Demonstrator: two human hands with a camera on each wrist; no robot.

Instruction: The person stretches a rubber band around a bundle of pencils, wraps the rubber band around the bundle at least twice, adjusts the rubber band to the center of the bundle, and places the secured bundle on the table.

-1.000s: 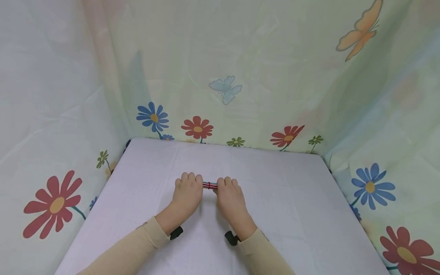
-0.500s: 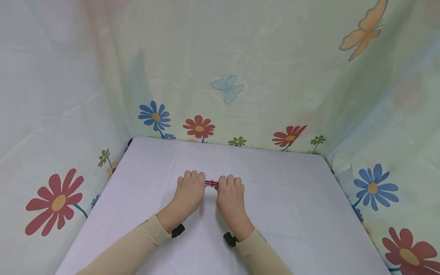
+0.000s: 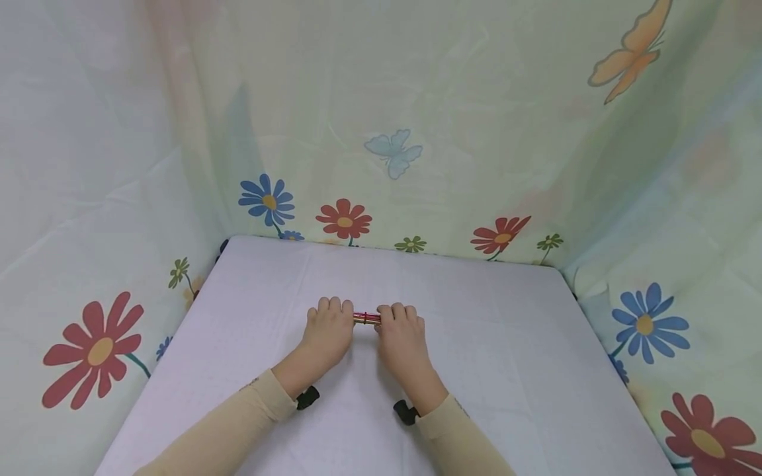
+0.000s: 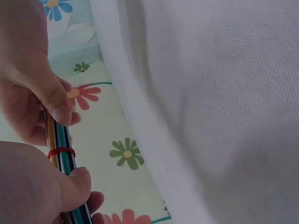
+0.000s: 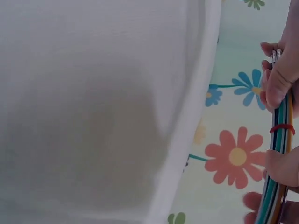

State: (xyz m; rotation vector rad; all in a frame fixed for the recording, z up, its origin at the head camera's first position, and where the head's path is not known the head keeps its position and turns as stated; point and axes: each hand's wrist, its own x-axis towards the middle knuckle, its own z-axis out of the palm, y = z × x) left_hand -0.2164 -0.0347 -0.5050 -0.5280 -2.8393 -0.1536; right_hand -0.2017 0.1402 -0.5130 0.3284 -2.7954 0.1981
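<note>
A bundle of slim pencils (image 3: 367, 318), striped in teal, white, black, orange and red, lies sideways between the two hands above the table. A red band (image 4: 61, 151) circles its middle. My left hand (image 3: 327, 330) grips the left end, fingers wrapped over the far side and thumb along the near side. The right hand (image 3: 401, 334) holds the other end in a similar way, its index finger slightly raised. Only a short stretch with the band shows between the hands from above. Silvery pencil ends (image 5: 276, 54) stick out past the left hand in the right wrist view.
A white cloth covers the table (image 3: 488, 370). Curtains printed with flowers and butterflies (image 3: 393, 155) enclose its back and both sides. Dark wrist camera mounts (image 3: 308, 398) show below the beige sleeves (image 3: 226, 426).
Both hands keep hold of the bundle and stay nearly in place. The right hand has shifted slightly right, its index finger has lifted a little, and different pencil colours face up.
</note>
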